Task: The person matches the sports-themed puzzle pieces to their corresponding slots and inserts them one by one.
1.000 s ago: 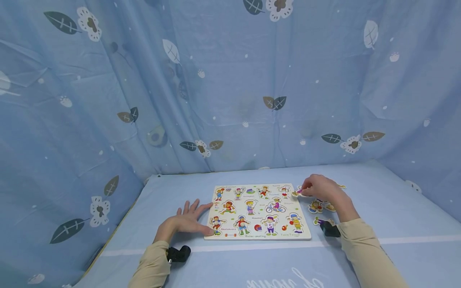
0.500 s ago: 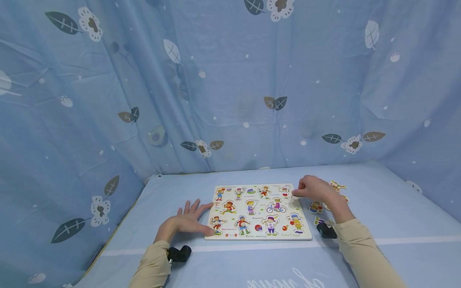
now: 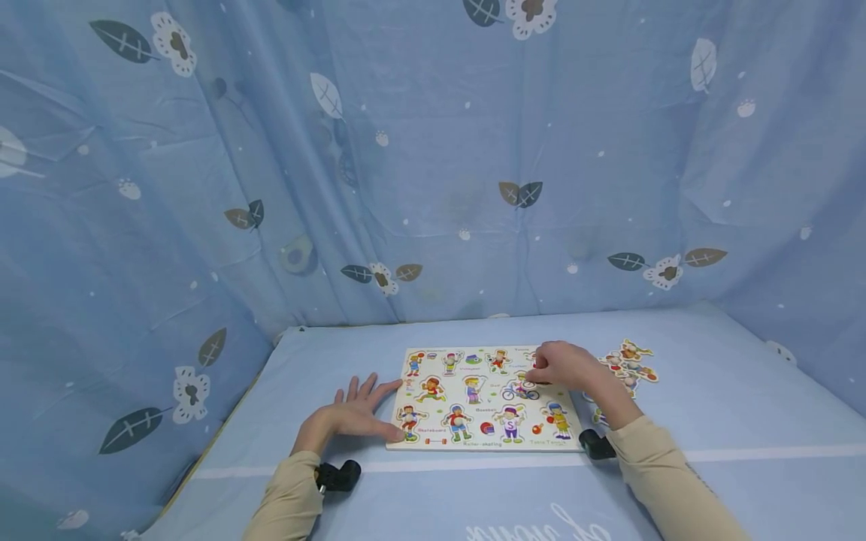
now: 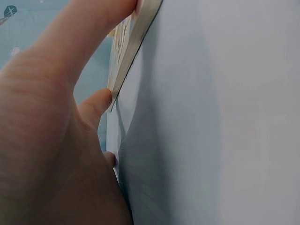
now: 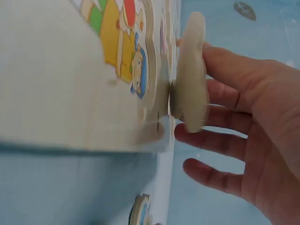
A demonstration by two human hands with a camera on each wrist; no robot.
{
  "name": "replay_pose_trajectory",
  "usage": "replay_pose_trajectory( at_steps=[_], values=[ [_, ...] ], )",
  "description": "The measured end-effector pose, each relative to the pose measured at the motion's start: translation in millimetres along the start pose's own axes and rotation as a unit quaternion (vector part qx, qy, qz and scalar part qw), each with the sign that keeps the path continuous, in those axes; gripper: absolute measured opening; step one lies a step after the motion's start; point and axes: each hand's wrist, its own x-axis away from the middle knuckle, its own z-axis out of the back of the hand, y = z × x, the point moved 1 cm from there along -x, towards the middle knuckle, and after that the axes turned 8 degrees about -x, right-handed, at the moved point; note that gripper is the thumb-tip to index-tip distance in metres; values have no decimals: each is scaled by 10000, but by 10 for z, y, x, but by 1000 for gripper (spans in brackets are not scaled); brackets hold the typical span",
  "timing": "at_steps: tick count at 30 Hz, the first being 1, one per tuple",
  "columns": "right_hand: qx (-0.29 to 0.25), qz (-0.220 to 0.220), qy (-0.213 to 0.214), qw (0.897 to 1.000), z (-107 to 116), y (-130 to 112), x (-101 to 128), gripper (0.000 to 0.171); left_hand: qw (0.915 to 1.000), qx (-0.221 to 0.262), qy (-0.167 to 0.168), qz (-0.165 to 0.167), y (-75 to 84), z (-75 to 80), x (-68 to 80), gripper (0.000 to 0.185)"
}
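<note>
The left hand [image 3: 352,415] is lying flat with fingers spread, bracing the puzzle board [image 3: 482,398] at its left edge. The right hand [image 3: 564,367] is pinching a cut-out piece [image 5: 191,101], hovering it over the board's upper right for fitting; loose pieces [image 3: 629,361] are lying beside.

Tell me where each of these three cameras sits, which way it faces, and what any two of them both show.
Head: worn on the head, facing forward and down at the puzzle board on the blue table; both sleeved arms, the left hand and the right hand show.
Left wrist: at the left wrist, looking along the table at the board's edge; the left hand's thumb and fingers show.
Right wrist: at the right wrist, facing the board's right side; the right hand pinches a puzzle piece.
Shared: all three show the puzzle board.
</note>
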Motion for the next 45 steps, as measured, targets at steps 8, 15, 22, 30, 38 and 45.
replay_pose_trajectory(
  at_steps=[8, 15, 22, 30, 38, 45],
  values=[
    [367, -161, -340, 9986, 5, -133, 107, 11, 9999, -111, 17, 32, 12, -21, -26, 107],
    [98, 140, -455, 9988, -70, -132, 66, 4, 10000, -65, -19, 30, 0, -52, -54, 108],
    [188, 277, -325, 9989, -104, -130, 33, 9, 10000, -11, -87, 38, 5, -46, -69, 109],
    [399, 313, -343, 9981, -74, -173, 36, 8, 9999, 23, -148, -34, 15, -21, -67, 109],
    [550, 118, -640, 9964, -52, -348, 83, 10, 9998, -10, -171, 52, 11, 15, -53, 109],
    [551, -163, -598, 9965, -120, -423, 95, 14, 9998, -15, -183, 35, -2, 32, -42, 110]
  ],
)
